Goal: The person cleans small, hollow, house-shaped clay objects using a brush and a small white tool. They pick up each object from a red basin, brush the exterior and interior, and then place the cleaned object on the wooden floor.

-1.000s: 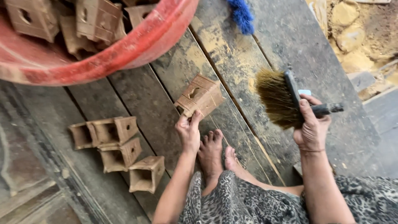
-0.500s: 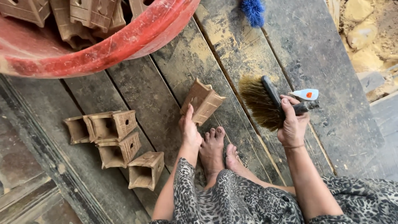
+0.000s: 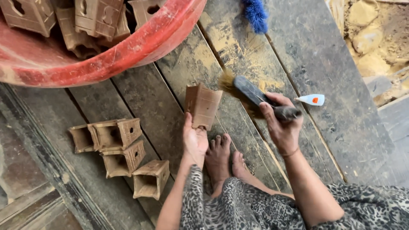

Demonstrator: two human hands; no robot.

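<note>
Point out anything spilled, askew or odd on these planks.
Yellowish dust is smeared across the dark planks near the brush. A small white bottle lies on its side by the right hand. Nothing looks broken.

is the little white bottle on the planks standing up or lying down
Lying down. The small white plastic bottle rests on its side on the dark wooden plank floor, its pointed nozzle aimed left toward the right hand.
</note>
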